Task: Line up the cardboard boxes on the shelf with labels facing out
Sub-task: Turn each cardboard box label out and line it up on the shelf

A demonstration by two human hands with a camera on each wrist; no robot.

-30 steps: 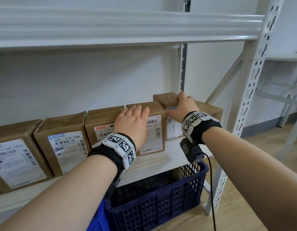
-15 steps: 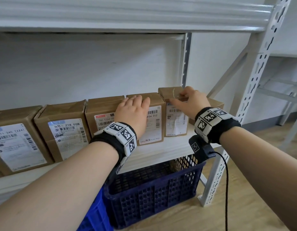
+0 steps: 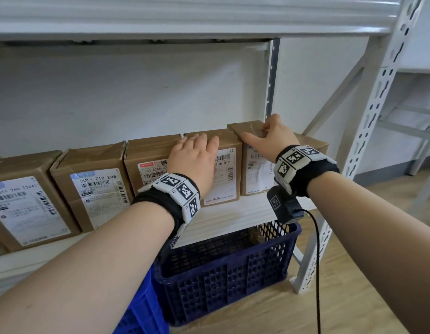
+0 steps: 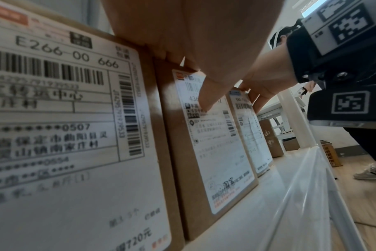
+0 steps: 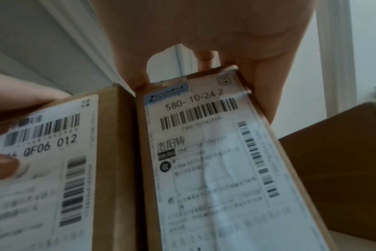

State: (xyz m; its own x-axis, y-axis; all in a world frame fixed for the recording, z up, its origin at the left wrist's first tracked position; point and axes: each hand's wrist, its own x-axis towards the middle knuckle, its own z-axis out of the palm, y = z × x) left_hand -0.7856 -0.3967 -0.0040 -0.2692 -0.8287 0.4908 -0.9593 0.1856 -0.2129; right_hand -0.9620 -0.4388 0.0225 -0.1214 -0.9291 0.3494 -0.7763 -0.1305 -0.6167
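From the head camera, the left hand (image 3: 197,162) lies flat-fingered on the QF06 012 box (image 3: 223,165) while the right hand (image 3: 269,138) grips the 580-10-24 box (image 3: 253,165) at the row's right end. Left wrist view: shelf (image 4: 268,195) edge near, labels (image 4: 215,135) facing out. Right wrist view: thumb and fingers (image 5: 262,95) clasp that box's top, so best push it flush, squarely.

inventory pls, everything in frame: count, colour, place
cardboard boxes: six visible, brown; five in a row with white labels facing out, the sixth behind the right wrist with no label visible
shelf: one, white, under the boxes
upright: one, white, perforated, right end of shelf
crate: one, dark blue, on the floor below the shelf
blue bin: one, brighter blue, left of the crate
floor: wood, light brown
left hand: flat on the QF06 box
right hand: grips the 580 box by its top
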